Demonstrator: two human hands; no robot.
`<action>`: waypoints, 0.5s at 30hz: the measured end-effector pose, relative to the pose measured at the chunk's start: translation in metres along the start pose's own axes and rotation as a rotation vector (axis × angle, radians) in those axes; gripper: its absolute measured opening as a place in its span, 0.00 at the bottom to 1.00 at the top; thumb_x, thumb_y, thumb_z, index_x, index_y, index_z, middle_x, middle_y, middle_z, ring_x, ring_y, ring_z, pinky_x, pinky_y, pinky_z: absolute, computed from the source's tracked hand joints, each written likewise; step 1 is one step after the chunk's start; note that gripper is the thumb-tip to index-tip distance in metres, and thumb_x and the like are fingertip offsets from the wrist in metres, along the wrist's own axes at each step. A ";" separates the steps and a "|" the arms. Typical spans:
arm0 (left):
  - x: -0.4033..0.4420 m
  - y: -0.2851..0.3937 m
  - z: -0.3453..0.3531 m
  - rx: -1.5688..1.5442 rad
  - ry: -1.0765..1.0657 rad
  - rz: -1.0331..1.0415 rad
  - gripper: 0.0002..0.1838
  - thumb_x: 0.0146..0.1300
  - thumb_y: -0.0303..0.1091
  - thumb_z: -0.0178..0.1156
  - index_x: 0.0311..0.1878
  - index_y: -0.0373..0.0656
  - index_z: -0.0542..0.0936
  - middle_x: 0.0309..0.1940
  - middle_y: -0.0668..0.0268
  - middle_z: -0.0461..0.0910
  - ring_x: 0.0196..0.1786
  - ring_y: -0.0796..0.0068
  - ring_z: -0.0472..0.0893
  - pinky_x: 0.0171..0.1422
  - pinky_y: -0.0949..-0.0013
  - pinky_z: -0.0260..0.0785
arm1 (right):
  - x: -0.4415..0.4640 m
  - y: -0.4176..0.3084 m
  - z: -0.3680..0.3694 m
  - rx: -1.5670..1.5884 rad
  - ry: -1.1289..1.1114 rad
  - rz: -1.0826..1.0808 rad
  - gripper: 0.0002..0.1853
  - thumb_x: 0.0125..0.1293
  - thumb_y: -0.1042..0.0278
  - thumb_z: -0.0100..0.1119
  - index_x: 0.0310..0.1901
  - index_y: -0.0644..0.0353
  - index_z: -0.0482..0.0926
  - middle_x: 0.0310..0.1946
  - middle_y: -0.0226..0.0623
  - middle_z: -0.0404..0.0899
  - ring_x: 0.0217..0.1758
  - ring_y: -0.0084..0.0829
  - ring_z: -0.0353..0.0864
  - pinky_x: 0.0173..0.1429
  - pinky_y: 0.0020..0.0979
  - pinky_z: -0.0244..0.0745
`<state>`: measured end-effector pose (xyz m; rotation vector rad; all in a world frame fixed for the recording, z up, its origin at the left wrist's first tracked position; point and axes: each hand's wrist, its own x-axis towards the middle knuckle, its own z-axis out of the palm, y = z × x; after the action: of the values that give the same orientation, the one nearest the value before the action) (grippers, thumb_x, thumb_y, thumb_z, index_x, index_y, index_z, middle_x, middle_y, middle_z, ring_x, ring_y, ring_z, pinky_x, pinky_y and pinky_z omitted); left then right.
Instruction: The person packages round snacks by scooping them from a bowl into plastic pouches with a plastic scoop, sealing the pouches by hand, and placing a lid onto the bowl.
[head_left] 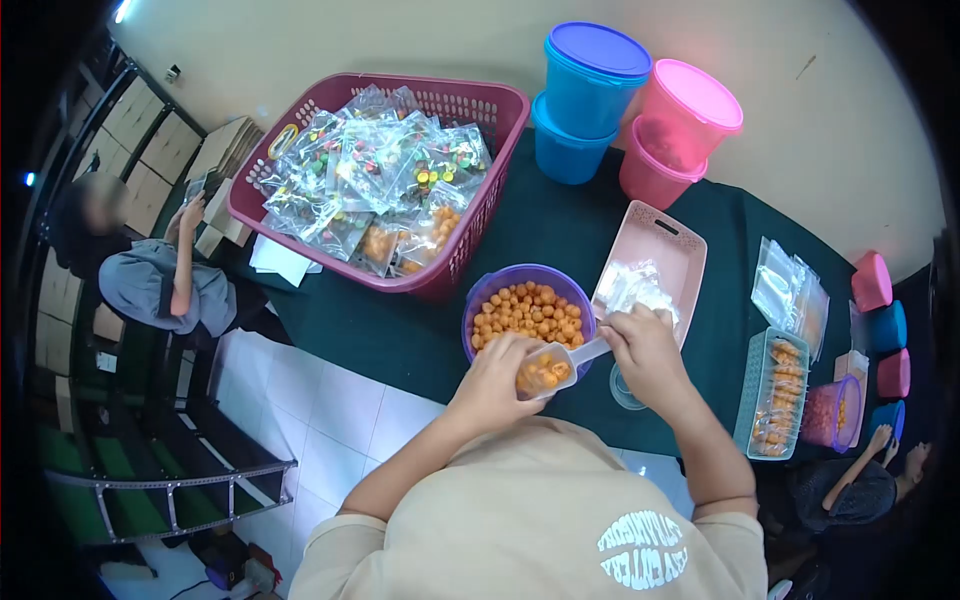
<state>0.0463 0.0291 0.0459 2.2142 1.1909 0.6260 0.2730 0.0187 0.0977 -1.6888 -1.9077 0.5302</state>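
My right hand (648, 355) grips the handle of a whitish plastic scoop (588, 351), its head angled down to the left. My left hand (492, 382) is closed around what looks like a small clear plastic bag (541, 377), right at the scoop's mouth. Round orange snack balls show through the clear plastic there; how many lie in the bag and how many in the scoop I cannot tell. Just beyond both hands stands a purple tub (470, 318) holding many more orange balls. A pink tray (655, 232) with clear plastic bags (637, 285) lies beside my right hand.
A maroon basket (515, 110) full of packed bags stands at the back left. Blue tubs (580, 125) and pink tubs (685, 120) are stacked by the wall. Rightward are a green basket (750, 400) of packets and flat bags (785, 285). People sit left (165, 280) and right (850, 490).
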 end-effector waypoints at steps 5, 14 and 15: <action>0.030 0.014 -0.024 -0.883 -0.569 -0.186 0.34 0.50 0.38 0.71 0.59 0.37 0.70 0.48 0.62 0.75 0.52 0.73 0.75 0.58 0.65 0.69 | 0.021 -0.041 -0.059 -0.254 0.033 -0.740 0.04 0.55 0.67 0.60 0.30 0.54 0.75 0.24 0.28 0.72 0.34 0.31 0.70 0.50 0.40 0.58; 0.038 0.020 0.005 -1.481 -0.958 0.155 0.37 0.42 0.45 0.72 0.54 0.38 0.70 0.42 0.62 0.73 0.45 0.72 0.75 0.46 0.70 0.68 | 0.021 -0.055 -0.076 -0.125 -0.083 -1.035 0.10 0.47 0.72 0.65 0.32 0.52 0.75 0.24 0.26 0.67 0.34 0.28 0.67 0.51 0.41 0.59; 0.036 0.024 0.004 -1.480 -0.959 0.153 0.37 0.42 0.45 0.72 0.54 0.38 0.70 0.42 0.62 0.73 0.45 0.72 0.75 0.46 0.70 0.68 | 0.019 -0.054 -0.073 -0.082 -0.126 -1.025 0.11 0.46 0.73 0.65 0.32 0.52 0.75 0.24 0.26 0.67 0.35 0.29 0.68 0.51 0.40 0.59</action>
<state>0.0809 0.0477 0.0632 0.9857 -0.0822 0.2234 0.2747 0.0260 0.1907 -0.5308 -2.5558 0.1359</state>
